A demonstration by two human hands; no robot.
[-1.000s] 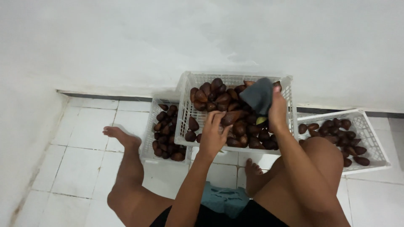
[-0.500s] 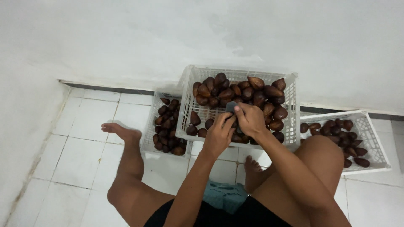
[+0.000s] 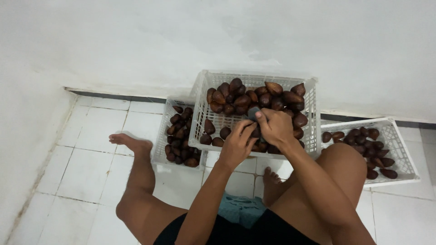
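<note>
My left hand [image 3: 237, 144] and my right hand [image 3: 275, 127] meet over the front of a large white plastic basket [image 3: 254, 76] piled with brown scaly fruits [image 3: 245, 97]. Pinched between the fingers of both hands is one brown fruit [image 3: 256, 132], mostly hidden. My right hand also grips a dark grey cloth [image 3: 252, 113], a bit of which shows above the thumb and lies against the fruit. The basket's front edge is tipped up towards me.
A smaller white basket [image 3: 160, 152] with dark fruits sits at the left, and another [image 3: 402, 147] at the right. I sit on a white tiled floor against a white wall. My left foot [image 3: 129, 143] stretches beside the left basket; a teal cloth [image 3: 240, 211] lies between my legs.
My right hand, raised with the grey cloth over the basket's far right, has come down to the left hand. Both now close around one fruit at the basket's front.
</note>
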